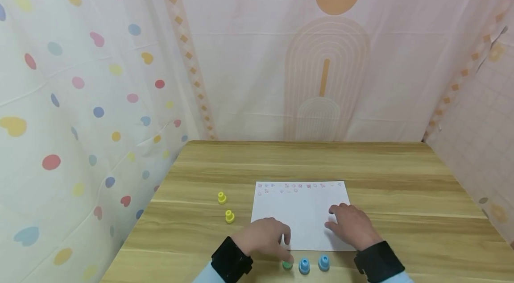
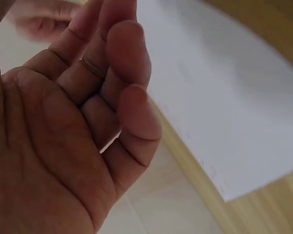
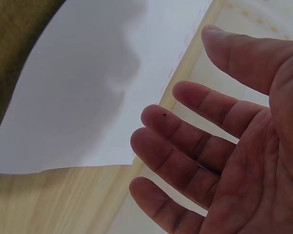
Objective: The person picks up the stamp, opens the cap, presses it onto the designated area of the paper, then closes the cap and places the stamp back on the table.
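Sheet of white rectangular paper (image 1: pixel 305 225), laid flat on a wood-grain table (image 1: pixel 417 202): one long row of small reddish marks (image 1: pixel 308 186) was carried along its far edge, with a shorter second row below; the remainder was seen blank, so the marking was judged only begun. Two yellow stepped plastic pieces (image 1: pixel 230 217) were stood to the left of the paper. Two blue stepped plastic pieces (image 1: pixel 304 266) were stood just off its near edge, beside a small green piece (image 1: pixel 287 266). Left hand (image 1: pixel 261 236): fingers were loosely bent, nothing was gripped; the green piece was partly hidden by the thumb, and contact could not be told. Right hand (image 1: pixel 354 226): fingers were relaxed and parted at the paper's right side, nothing held.
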The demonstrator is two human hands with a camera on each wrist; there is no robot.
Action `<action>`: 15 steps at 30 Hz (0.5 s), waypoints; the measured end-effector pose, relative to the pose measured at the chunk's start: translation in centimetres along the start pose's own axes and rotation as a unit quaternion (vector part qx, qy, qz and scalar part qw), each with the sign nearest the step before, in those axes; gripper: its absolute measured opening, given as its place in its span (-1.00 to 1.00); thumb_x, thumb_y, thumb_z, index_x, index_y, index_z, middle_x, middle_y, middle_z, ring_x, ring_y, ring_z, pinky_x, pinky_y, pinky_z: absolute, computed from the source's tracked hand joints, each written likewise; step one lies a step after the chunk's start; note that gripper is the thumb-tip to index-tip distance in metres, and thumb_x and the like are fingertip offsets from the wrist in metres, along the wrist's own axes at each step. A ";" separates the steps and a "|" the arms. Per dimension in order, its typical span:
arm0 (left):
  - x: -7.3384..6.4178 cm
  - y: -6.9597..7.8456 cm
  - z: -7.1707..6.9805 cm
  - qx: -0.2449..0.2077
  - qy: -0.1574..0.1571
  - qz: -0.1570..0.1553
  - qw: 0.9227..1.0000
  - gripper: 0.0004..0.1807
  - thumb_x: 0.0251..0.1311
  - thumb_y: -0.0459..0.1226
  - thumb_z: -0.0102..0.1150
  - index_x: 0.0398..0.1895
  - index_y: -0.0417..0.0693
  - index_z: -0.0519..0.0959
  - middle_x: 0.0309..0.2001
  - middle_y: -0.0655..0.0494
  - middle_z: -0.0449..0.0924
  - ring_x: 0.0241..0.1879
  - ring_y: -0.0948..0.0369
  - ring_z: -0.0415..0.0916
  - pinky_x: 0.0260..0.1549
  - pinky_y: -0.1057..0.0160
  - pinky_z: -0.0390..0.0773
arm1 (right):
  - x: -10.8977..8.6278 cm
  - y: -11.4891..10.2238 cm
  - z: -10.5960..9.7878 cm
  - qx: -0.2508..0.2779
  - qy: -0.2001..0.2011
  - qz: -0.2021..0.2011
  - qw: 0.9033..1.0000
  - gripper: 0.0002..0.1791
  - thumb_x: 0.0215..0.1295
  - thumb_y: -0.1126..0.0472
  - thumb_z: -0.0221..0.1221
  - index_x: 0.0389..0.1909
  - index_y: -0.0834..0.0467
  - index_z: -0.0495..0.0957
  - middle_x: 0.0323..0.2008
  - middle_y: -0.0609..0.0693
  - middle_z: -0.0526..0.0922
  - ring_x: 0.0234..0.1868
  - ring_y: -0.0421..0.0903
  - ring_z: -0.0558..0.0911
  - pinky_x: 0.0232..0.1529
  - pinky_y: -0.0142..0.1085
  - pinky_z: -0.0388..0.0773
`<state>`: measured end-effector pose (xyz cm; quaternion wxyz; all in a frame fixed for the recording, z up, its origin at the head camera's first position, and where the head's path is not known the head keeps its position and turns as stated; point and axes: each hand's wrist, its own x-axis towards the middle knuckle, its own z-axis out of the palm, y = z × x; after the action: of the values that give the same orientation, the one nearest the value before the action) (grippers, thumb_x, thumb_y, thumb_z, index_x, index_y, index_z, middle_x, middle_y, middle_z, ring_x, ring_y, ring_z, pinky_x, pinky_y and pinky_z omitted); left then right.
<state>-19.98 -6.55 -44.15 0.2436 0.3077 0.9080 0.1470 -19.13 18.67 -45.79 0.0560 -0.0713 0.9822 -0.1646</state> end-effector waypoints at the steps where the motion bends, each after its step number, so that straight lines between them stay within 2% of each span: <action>1: -0.1 -0.1 -0.2 0.001 0.005 -0.005 1.000 -0.72 0.04 0.11 0.42 -0.35 0.22 0.62 -0.46 0.35 0.49 -0.43 0.31 0.42 -0.42 0.30 0.45 | 0.0 0.0 0.1 0.000 0.000 -0.001 1.000 -0.59 0.19 0.09 0.38 -0.03 0.25 0.62 -0.16 0.15 0.64 -0.24 0.04 0.53 -0.03 0.06 0.54; 8: -0.2 -1.3 -1.7 -0.007 0.045 -0.023 0.999 -0.65 0.07 0.12 0.40 -0.25 0.11 0.67 -0.46 0.31 0.52 -0.42 0.29 0.43 -0.40 0.29 0.46 | 0.0 0.2 0.3 0.000 0.007 -0.004 1.000 -0.60 0.18 0.10 0.39 -0.05 0.25 0.62 -0.17 0.15 0.65 -0.23 0.05 0.55 -0.03 0.07 0.54; 15: -0.2 -3.1 -2.7 -0.006 0.085 -0.037 0.996 -0.61 0.11 0.07 0.39 -0.17 0.00 0.67 -0.45 0.27 0.53 -0.44 0.27 0.42 -0.40 0.28 0.47 | 0.0 0.2 0.3 0.002 0.004 0.001 1.000 -0.59 0.18 0.10 0.39 -0.04 0.25 0.62 -0.15 0.17 0.65 -0.23 0.05 0.54 -0.01 0.09 0.53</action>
<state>-22.80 -9.37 -43.08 0.1723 0.2586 0.9354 0.1685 -19.15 18.75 -46.14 0.0527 -0.0699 0.9820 -0.1672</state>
